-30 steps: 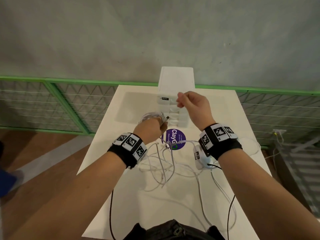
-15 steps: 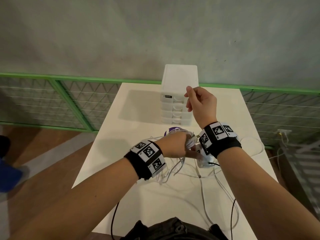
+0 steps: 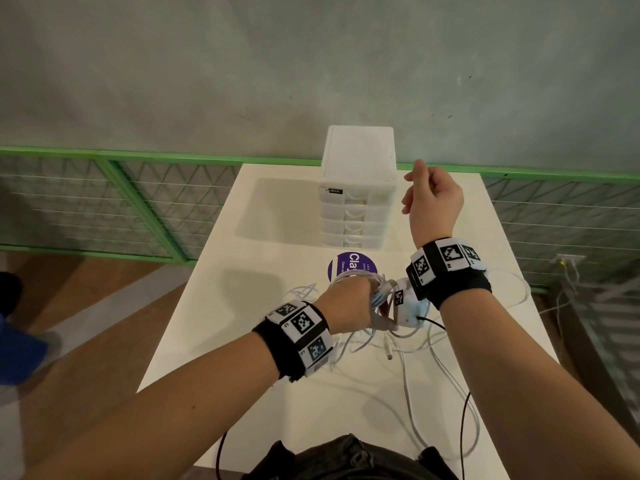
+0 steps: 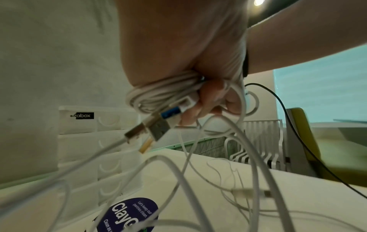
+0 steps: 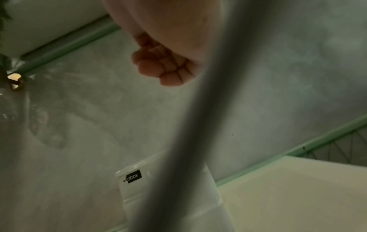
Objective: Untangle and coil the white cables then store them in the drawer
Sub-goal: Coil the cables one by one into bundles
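My left hand (image 3: 349, 302) grips a coil of white cable (image 3: 379, 293) low over the table, just under my right wrist. In the left wrist view the coil (image 4: 158, 94) loops round the curled fingers (image 4: 210, 100), and several USB plugs (image 4: 158, 127) stick out below. My right hand (image 3: 433, 199) is raised to the right of the white drawer unit (image 3: 356, 209), its fingers (image 5: 158, 69) curled to the palm. A blurred white cable (image 5: 188, 133) runs down from that fist past the wrist camera. Loose white cables (image 3: 408, 358) lie tangled on the white table (image 3: 242, 306). All drawers look closed.
A round purple sticker (image 3: 346, 268) lies in front of the drawer unit. Thin black leads (image 3: 464, 427) trail off the table's near edge. A green mesh railing (image 3: 138, 209) and a grey wall stand behind the table. More white cable (image 3: 519, 289) loops at the right edge.
My left hand has carried the coil right and toward me, ending under the right wrist. My right hand has moved right, off the drawer fronts to the unit's side.
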The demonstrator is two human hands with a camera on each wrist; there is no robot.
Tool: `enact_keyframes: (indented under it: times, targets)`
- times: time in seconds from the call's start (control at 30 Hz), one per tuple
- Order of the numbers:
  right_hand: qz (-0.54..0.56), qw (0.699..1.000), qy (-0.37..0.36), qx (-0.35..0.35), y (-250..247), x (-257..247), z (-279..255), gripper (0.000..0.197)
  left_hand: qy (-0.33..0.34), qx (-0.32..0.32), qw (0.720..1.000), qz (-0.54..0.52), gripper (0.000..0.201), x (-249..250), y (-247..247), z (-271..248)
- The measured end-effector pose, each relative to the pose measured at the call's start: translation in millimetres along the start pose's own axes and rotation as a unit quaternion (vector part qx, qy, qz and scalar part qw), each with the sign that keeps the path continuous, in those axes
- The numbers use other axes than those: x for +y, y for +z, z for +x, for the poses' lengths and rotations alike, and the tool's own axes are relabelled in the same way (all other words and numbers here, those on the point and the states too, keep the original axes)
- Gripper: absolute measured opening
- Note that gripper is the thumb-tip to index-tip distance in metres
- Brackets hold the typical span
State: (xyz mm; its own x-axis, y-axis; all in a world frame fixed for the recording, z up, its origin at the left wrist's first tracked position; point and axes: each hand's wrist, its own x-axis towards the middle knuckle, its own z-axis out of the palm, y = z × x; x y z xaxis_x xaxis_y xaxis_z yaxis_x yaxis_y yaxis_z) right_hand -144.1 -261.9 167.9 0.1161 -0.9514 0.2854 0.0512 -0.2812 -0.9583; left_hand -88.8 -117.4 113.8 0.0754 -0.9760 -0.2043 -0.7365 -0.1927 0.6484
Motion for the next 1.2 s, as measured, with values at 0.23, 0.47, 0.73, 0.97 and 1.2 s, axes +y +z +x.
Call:
enact_keyframes:
  times: [0.23, 0.47, 0.73, 0.97, 1.2]
  targets:
    - [0.037, 0.996, 0.035, 0.068, -2.6, -4.3, 6.3, 0.031, 0.000, -0.023, 1.000, -0.005, 0.039, -14.4, 17.2, 6.1]
    - [0.068, 0.994, 0.064, 0.052, -2.1, -4.2, 4.1, 0.030, -0.075, 0.028, 0.996, -0.028, 0.031, -31.3, 0.7, 14.4]
    - [-0.182, 0.910, 0.055, -0.368, 2.4, 49.0, -32.6, 0.041, -0.108, 0.168, 0.962, -0.188, 0.038, -45.3, -55.5, 24.3]
    - [-0.163, 0.847, 0.128, -0.490, 2.9, 72.9, -73.3, 0.062, 0.003, 0.226, 0.935, -0.274, 0.049, -32.6, -87.1, 18.3]
    - [-0.072, 0.919, 0.055, -0.384, 5.2, 60.8, -90.3, 0.041, 0.028, 0.278, 0.916, -0.288, 0.030, -30.0, -99.3, 25.1]
